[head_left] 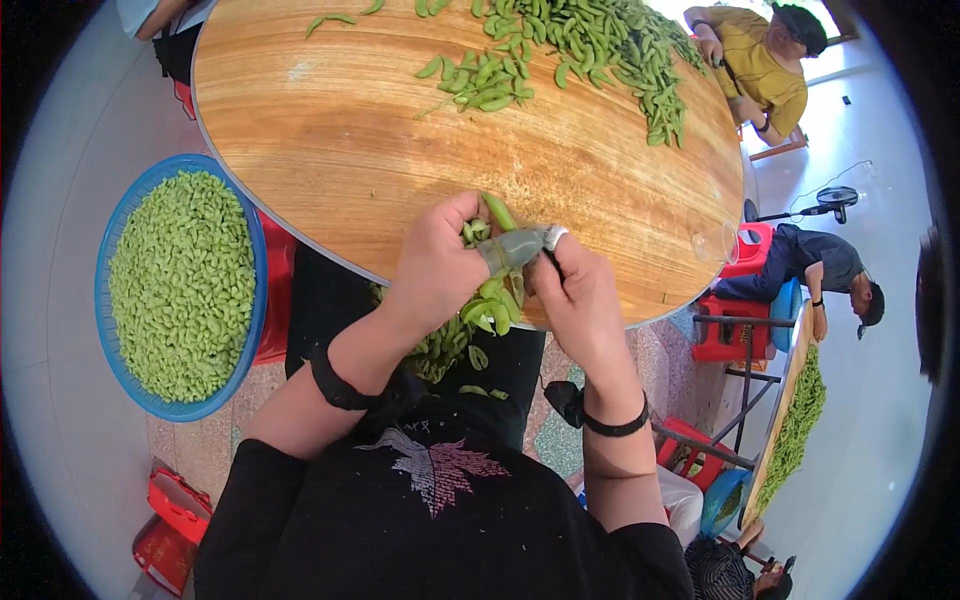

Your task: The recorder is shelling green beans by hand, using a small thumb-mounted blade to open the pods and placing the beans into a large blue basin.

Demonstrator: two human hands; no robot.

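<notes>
Above the near rim of the round wooden table (300,150), my hands meet in front of me. My left hand (440,255) is closed around a few green bean pods (497,211), and its thumb wears a clear, greenish plastic sleeve (513,249). Close against the sleeve's tip, my right hand (585,300) has its fingers curled in; a white wrap (553,237) covers its thumb tip. What the right fingers pinch is hidden. Split green pods (490,310) show just below the hands, over my lap.
A heap of bean pods (600,40) covers the table's far side, with a smaller pile (485,80) nearer. Left stands a blue basket (105,290) full of shelled beans. People sit at the far right, one beside another table (765,450) bearing pods. Red stools (175,510) stand lower left.
</notes>
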